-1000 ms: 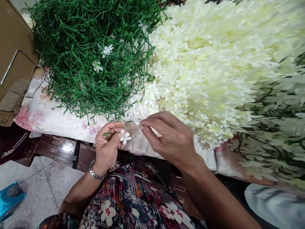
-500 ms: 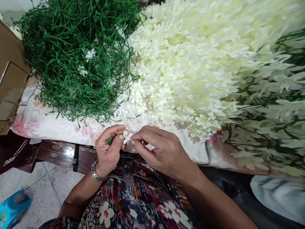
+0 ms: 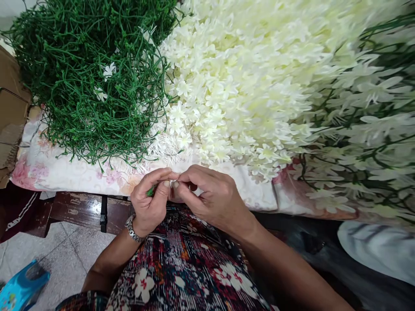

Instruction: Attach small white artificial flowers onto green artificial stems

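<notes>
My left hand (image 3: pixel 151 193), with a metal watch at its wrist, is closed in a pinch on a green plastic flower stem (image 3: pixel 150 191); a bit of green shows between the fingers. My right hand (image 3: pixel 204 188) is pinched against it, fingertips touching the left ones. Between them only a sliver of a small white artificial flower (image 3: pixel 171 183) shows; the fingers cover the rest. Just beyond my hands lie a heap of green plastic stems (image 3: pixel 94 86), a large pile of cream-white artificial blossoms (image 3: pixel 240 95) and some thin white stamens (image 3: pixel 165 147).
A floral cloth (image 3: pixel 74 172) covers the work surface. On the left stands a cardboard box (image 3: pixel 11 116). Finished-looking white flower sprays (image 3: pixel 363 164) lie at the right. Below are a blue plastic stool (image 3: pixel 24 285) and a white rounded object (image 3: pixel 376 255).
My right fingertips have moved left onto the small white flower, which was in plain sight before and is now mostly covered. The whole view has shifted slightly.
</notes>
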`<state>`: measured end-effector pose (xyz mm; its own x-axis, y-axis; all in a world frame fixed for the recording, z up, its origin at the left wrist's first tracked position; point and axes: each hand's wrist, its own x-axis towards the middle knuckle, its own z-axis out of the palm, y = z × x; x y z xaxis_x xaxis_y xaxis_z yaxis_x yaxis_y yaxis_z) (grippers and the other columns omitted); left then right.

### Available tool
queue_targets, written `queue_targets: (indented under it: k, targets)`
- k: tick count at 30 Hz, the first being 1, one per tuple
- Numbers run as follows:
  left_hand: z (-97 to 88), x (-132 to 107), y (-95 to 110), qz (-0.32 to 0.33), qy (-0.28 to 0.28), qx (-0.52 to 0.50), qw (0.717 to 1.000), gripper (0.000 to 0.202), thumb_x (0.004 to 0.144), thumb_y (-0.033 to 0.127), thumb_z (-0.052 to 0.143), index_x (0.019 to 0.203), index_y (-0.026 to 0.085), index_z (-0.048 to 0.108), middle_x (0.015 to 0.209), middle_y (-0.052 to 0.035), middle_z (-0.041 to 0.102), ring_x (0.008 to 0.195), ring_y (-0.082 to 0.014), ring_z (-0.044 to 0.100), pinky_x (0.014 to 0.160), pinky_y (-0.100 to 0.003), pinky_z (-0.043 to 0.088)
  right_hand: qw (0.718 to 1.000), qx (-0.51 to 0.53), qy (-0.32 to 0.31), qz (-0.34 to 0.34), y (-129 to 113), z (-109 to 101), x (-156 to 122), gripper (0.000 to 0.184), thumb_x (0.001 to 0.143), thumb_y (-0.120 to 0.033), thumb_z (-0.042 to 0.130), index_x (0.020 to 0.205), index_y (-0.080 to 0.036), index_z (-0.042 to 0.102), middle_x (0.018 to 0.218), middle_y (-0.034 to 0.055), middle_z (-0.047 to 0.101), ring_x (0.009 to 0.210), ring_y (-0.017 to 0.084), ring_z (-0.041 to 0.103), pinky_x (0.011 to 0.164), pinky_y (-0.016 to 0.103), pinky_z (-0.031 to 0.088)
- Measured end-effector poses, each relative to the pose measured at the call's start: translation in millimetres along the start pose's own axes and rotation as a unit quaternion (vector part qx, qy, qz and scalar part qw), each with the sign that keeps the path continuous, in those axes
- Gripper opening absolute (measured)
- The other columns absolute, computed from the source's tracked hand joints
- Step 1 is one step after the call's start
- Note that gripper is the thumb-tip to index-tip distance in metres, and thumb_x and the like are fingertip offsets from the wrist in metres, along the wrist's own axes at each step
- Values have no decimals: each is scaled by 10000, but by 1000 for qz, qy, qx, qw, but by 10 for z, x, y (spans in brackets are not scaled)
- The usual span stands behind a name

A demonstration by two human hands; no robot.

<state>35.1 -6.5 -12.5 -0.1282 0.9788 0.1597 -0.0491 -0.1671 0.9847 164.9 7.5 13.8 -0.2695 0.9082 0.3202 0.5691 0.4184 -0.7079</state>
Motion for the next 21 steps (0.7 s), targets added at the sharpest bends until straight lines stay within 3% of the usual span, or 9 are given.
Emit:
queue_targets:
  k: [4, 9, 12, 16, 21]
  targets:
    - [38, -9, 54, 3, -55, -58, 997, 233, 793, 168, 489, 1009, 235, 544, 914, -21, 656, 411, -20, 451, 422, -170, 417, 997, 48, 54, -5, 11, 24, -48, 76, 747, -130, 470, 697, -145, 526, 582, -3, 501, 530, 73, 452, 495, 208, 374]
    - [76, 21, 171, -4, -63, -85, 994, 288, 802, 205, 474, 1084, 263, 484, 1104, -46, 551, 397, 1, 401, 372, -166, 371, 989, 114, 94, -27, 46, 57, -107, 79, 729, -87, 507, 767, -154, 527, 630, 2, 529, 581, 80, 491, 517, 210, 405]
    - [58, 50, 205, -15, -67, -29, 997, 206, 776, 243, 510, 973, 220, 564, 1046, -50, 540, 511, -35, 476, 413, -168, 389, 987, 115, 104, -41, 78, 69, -127, 132, 717, -75, 519, 813, -164, 537, 652, 8, 552, 605, 90, 510, 524, 218, 423]
    - [31, 71, 206, 10, -79, 37, 996, 121, 752, 198, 533, 837, 194, 619, 861, -45, 561, 739, -126, 544, 579, -228, 456, 986, 107, 113, -66, 102, 64, -126, 146, 702, -62, 527, 806, -164, 532, 660, 17, 570, 610, 93, 521, 517, 216, 432]
    - [36, 75, 188, 45, -89, 43, 994, 120, 727, 133, 555, 812, 188, 619, 781, -27, 565, 722, -123, 543, 643, -256, 452, 986, 96, 117, -67, 95, 46, -125, 143, 695, -59, 516, 789, -166, 528, 623, 13, 564, 569, 96, 506, 495, 224, 422]
